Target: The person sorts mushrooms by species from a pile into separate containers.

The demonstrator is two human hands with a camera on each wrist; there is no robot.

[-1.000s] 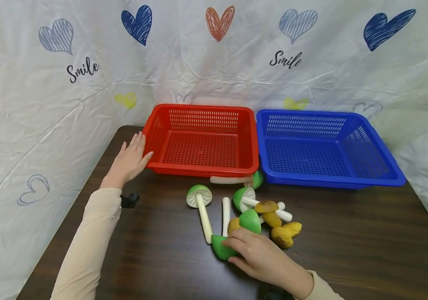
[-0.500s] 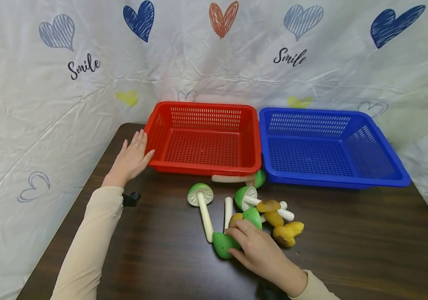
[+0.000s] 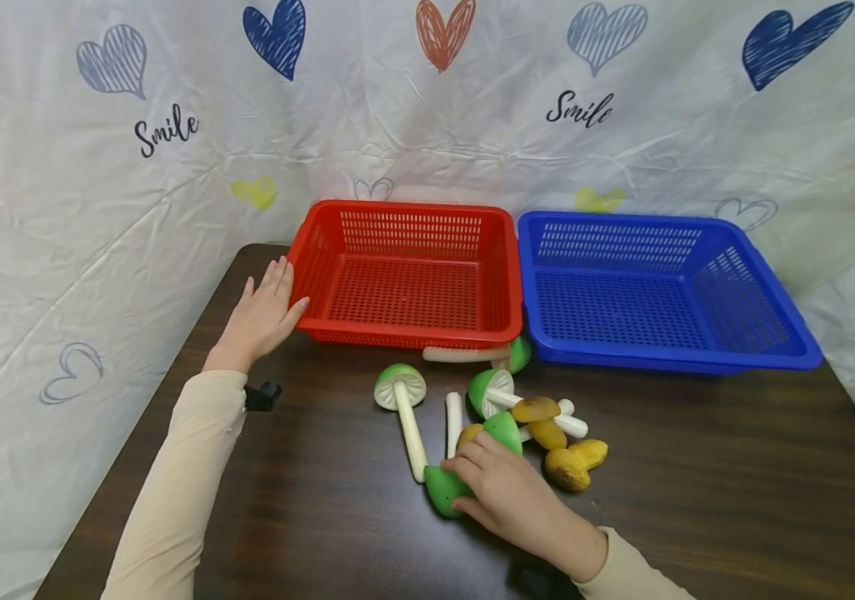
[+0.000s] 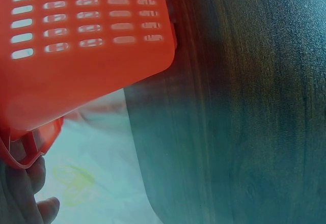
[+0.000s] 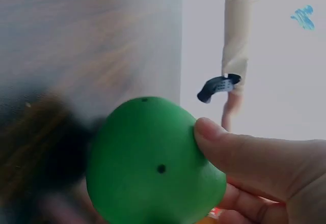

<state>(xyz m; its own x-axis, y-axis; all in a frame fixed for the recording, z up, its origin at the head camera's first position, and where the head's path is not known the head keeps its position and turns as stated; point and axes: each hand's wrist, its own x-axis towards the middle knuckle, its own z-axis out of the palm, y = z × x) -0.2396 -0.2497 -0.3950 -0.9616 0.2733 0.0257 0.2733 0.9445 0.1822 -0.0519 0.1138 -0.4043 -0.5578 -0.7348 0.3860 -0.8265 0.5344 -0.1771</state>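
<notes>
My right hand [image 3: 506, 500] pinches the green cap of a toy mushroom [image 3: 444, 490] near the middle of the table; its pale stem points away toward the baskets. In the right wrist view the thumb presses one side of the dark-dotted cap [image 5: 147, 158], with fingers curled behind it. My left hand [image 3: 258, 321] lies with straight fingers against the left side of the red basket [image 3: 405, 334]. The left wrist view shows that basket's slotted wall [image 4: 91, 71] and fingertips [image 4: 38, 173] by its handle.
Beside the red basket stands a blue basket [image 3: 667, 358]. Around my right hand lie a green-capped mushroom [image 3: 408, 425], another with a white stem [image 3: 491, 393], a brown one [image 3: 540, 410] and a yellow one [image 3: 576, 467]. One more mushroom [image 3: 465, 355] lies along the red basket's front.
The head view has shifted slightly. My right hand's fingers have moved a little on the green cap, which stays in nearly the same place. My left hand remains at the red basket.
</notes>
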